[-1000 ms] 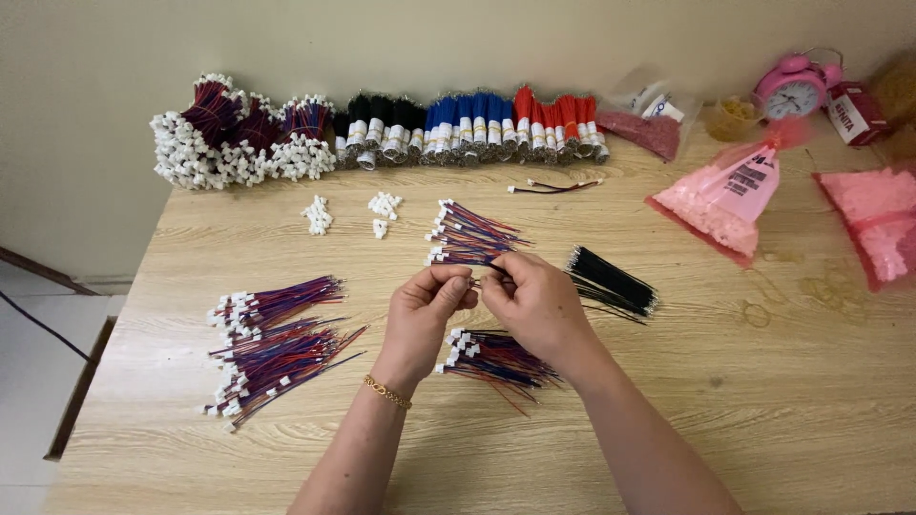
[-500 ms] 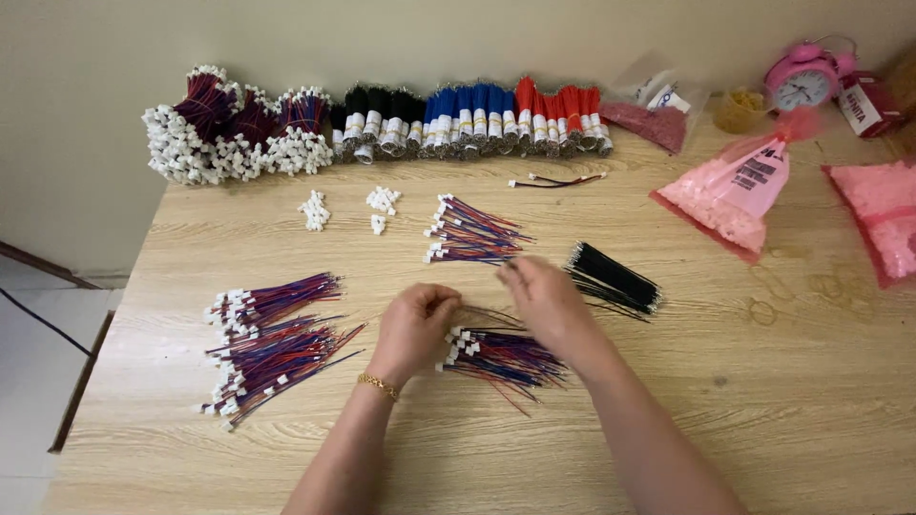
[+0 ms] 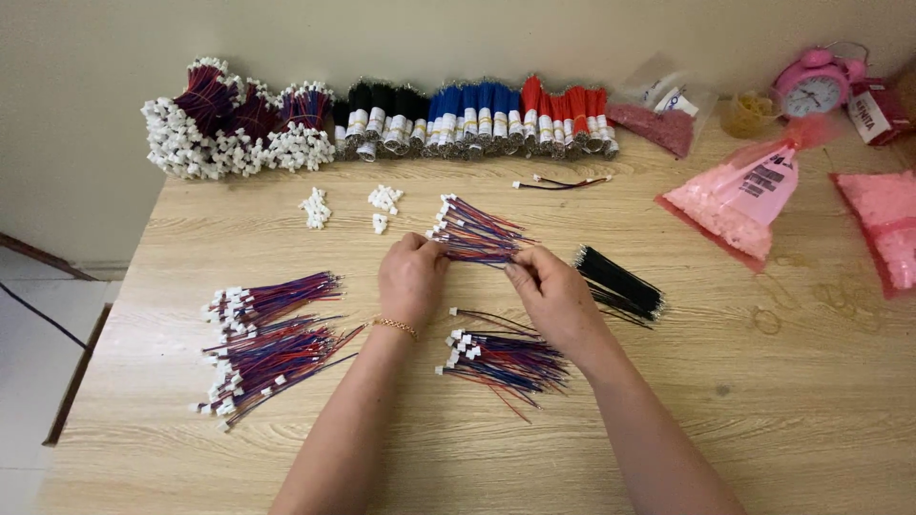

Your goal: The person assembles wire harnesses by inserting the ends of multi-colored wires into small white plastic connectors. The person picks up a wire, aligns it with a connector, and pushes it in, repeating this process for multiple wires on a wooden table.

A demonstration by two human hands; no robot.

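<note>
Head view: black wires (image 3: 620, 283) beside right hand (image 3: 553, 300), nothing blocking.

The wooden table (image 3: 782, 420) carries bundles of red-and-blue connector wires (image 3: 267, 343), a black wire bundle (image 3: 620, 281), small white connector piles (image 3: 385, 200), pink plastic bags (image 3: 739, 195), and a pink alarm clock (image 3: 811, 86) at the rear.

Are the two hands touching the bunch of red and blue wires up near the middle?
Touching. The head view shows the left hand pinching one side of the wire bunch and the right hand fingertips on its other side.
</note>
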